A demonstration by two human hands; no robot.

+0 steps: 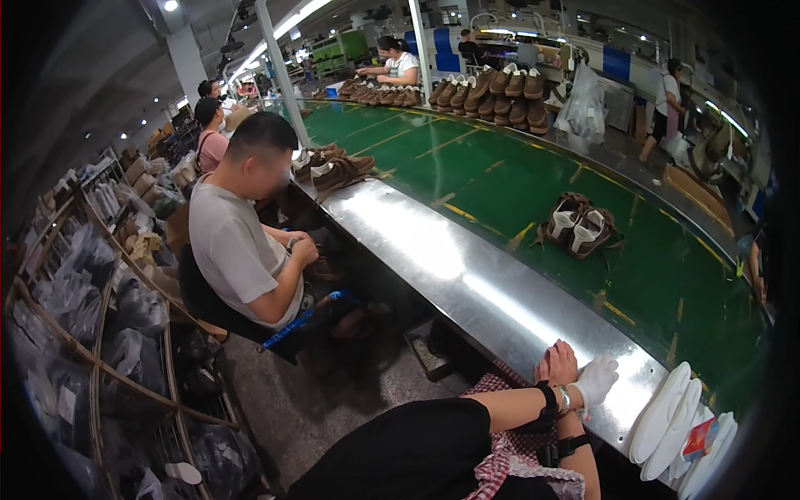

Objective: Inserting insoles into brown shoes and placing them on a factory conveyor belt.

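**Hands resting at the steel edge of a shoe line**

We are resting both hands on the steel worktop [467, 275]: bare left hand [557, 363] loosely curled, gloved right hand [597, 380] open, gripping nothing. White insoles [667, 417] are lying just beside; a brown shoe pair [579, 227] is sitting farther off on the green belt [500, 167]. We judge reaching calmly is best.

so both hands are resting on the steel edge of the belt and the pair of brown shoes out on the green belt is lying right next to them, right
Not quite. In the head view both hands, left hand and gloved right hand, do rest on the steel edge, but the brown shoes lie well away from them, further up the green belt.
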